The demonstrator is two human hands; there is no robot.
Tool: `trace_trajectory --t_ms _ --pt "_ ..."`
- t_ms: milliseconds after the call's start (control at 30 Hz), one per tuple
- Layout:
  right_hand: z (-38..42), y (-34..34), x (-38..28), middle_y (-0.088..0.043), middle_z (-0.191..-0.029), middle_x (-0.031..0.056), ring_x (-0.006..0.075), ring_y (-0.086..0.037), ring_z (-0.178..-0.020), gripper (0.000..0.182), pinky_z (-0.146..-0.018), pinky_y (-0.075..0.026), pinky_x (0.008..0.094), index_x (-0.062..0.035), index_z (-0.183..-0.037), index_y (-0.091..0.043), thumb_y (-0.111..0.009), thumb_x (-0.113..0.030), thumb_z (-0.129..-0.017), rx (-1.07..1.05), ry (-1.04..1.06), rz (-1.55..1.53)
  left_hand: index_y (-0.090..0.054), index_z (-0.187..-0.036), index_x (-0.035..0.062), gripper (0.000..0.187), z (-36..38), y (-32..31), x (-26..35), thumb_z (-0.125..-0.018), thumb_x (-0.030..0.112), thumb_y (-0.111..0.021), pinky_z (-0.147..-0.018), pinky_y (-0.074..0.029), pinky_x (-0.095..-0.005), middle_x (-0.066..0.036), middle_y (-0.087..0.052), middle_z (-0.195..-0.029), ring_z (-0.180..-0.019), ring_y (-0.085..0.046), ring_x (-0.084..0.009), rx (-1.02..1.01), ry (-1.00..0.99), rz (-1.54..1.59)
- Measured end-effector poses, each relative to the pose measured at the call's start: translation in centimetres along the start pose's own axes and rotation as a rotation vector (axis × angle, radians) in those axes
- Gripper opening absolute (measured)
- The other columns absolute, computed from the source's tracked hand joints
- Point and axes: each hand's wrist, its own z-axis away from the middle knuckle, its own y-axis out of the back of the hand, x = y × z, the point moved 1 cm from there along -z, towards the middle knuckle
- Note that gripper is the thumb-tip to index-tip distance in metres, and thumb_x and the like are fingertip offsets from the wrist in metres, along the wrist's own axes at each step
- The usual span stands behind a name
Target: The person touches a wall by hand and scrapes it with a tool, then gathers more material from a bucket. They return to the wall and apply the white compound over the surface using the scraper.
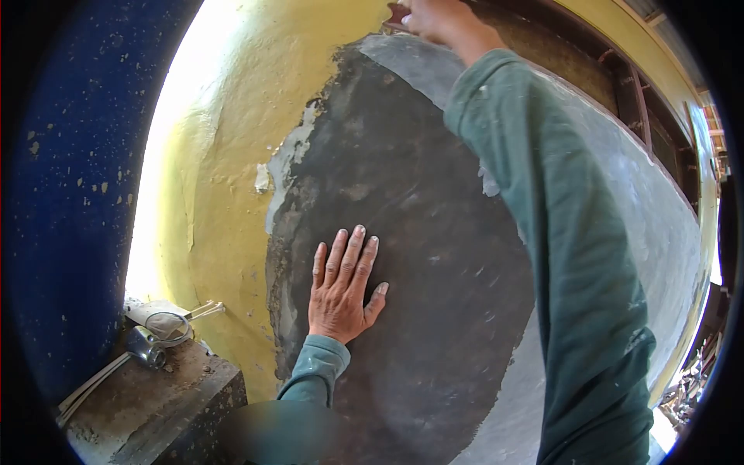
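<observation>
My left hand (341, 291) lies flat against the dark grey bare patch (418, 194) of the wall, fingers stretched out and thumb apart. At the top of the view my right hand (443, 22) is raised to the upper edge of the patch, below the brown window frame (558, 39). Its fingers are bent and partly cut off by the view's edge; I cannot tell what they hold. A reddish-brown piece (397, 15) shows at the fingertips. Light grey smooth coating (411, 66) borders the patch above and on the right.
Yellow paint (240, 155) with a ragged, chipped edge covers the wall on the left. Beyond it stands a dark blue speckled surface (77, 170). At lower left, a metal fitting (146, 346) with white cables (93, 387) rests on a dusty ledge (186, 391).
</observation>
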Motion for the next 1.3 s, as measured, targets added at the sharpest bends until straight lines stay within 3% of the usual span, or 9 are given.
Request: trace_trajectory --t_ms 167,233,400,500,700,900,967,1100,1300 --pt "2.9 0.6 -7.4 -0.076 -0.112 0.0168 0.0335 -0.074 -0.108 0.026 -0.094 -0.058 0.0482 -0.0087 -0.112 -0.076 -0.07 -0.025 -0.092 -0.069 -0.015 0.058 -0.039 -0.163 0.013 0.07 0.1 -0.2 -0.1 -0.101 0.04 -0.055 -0.132 -0.015 -0.0513 -0.01 -0.032 -0.172 -0.16 -0.025 -0.0312 -0.007 0.005 -0.002" --pt "3.8 0.5 -8.9 -0.077 -0.112 0.0143 0.0315 -0.074 -0.109 0.029 -0.094 -0.058 0.0457 -0.0116 -0.113 -0.076 -0.073 -0.03 -0.091 -0.132 0.126 0.013 -0.039 -0.163 0.0135 0.07 0.1 -0.2 -0.1 -0.101 0.04 -0.056 -0.132 -0.015 -0.0512 -0.01 -0.032 -0.172 -0.161 -0.025 -0.031 -0.008 0.006 0.009" --pt "1.2 4.5 -4.3 -0.075 -0.105 0.0232 0.0423 -0.072 -0.1 0.032 -0.084 -0.057 0.0535 -0.0078 -0.113 -0.075 -0.067 -0.031 -0.092 -0.155 0.103 -0.071 -0.041 -0.162 0.0134 0.069 0.2 -0.3 -0.2 -0.101 0.039 -0.056 -0.132 -0.015 -0.0514 -0.01 -0.033 -0.171 -0.16 -0.025 -0.0312 0.0 0.007 0.016" --pt "1.5 4.9 -1.3 -0.076 -0.105 0.0224 0.0419 -0.073 -0.099 0.033 -0.085 -0.058 0.0535 -0.0093 -0.116 -0.075 -0.069 -0.03 -0.091 0.0 0.188 -0.123 -0.042 -0.162 0.0132 0.068 0.1 -0.3 -0.3 -0.1 0.038 -0.057 -0.132 -0.016 -0.0517 -0.01 -0.034 -0.171 -0.16 -0.026 -0.0317 0.017 -0.001 0.029" --pt "3.7 3.5 2.4 -0.076 -0.113 0.0192 0.0393 -0.073 -0.104 0.032 -0.09 -0.058 0.0523 -0.0173 -0.121 -0.078 -0.069 -0.027 -0.092 -0.092 0.123 0.141 -0.043 -0.162 0.0174 0.069 0.2 -0.3 -0.3 -0.099 0.04 -0.06 -0.132 -0.016 -0.0497 -0.007 -0.034 -0.171 -0.16 -0.026 -0.0278 0.021 0.014 0.035" --pt "9.3 5.5 3.3 -0.077 -0.109 0.019 0.0402 -0.072 -0.104 0.03 -0.09 -0.058 0.0516 -0.0178 -0.119 -0.079 -0.067 -0.03 -0.094 -0.24 0.207 0.096 -0.046 -0.16 0.0099 0.066 0.1 -0.2 -0.4 -0.1 0.035 -0.056 -0.131 -0.019 -0.0528 -0.013 -0.038 -0.169 -0.158 -0.03 -0.0343 0.036 -0.013 0.028" --pt "11.6 6.2 3.4 -0.077 -0.105 0.0169 0.0379 -0.073 -0.095 0.03 -0.084 -0.057 0.0438 -0.0156 -0.122 -0.077 -0.074 -0.02 -0.093 -0.237 0.12 0.103 -0.047 -0.159 0.0093 0.065 0.1 -0.1 -0.3 -0.099 0.034 -0.055 -0.13 -0.019 -0.0526 -0.013 -0.039 -0.168 -0.158 -0.031 -0.0349 0.043 -0.016 0.018" --pt "16.4 7.0 3.3 -0.077 -0.102 0.0165 0.0339 -0.074 -0.096 0.023 -0.084 -0.059 0.0463 -0.0161 -0.111 -0.081 -0.073 -0.026 -0.092 -0.165 0.206 -0.023 -0.047 -0.159 0.0097 0.065 0.1 -0.2 -0.2 -0.098 0.031 -0.057 -0.13 -0.02 -0.0524 -0.013 -0.039 -0.168 -0.158 -0.032 -0.035 0.051 -0.014 0.017" --pt "24.8 8.7 0.6 -0.076 -0.09 0.0139 0.0362 -0.072 -0.079 0.023 -0.071 -0.057 0.0455 -0.0178 -0.108 -0.082 -0.069 -0.014 -0.09 -0.196 0.248 0.043 -0.046 -0.159 0.0099 0.065 0.1 -0.2 -0.1 -0.098 0.031 -0.057 -0.131 -0.019 -0.0515 -0.013 -0.039 -0.168 -0.158 -0.031 -0.0339 0.052 -0.011 0.003"
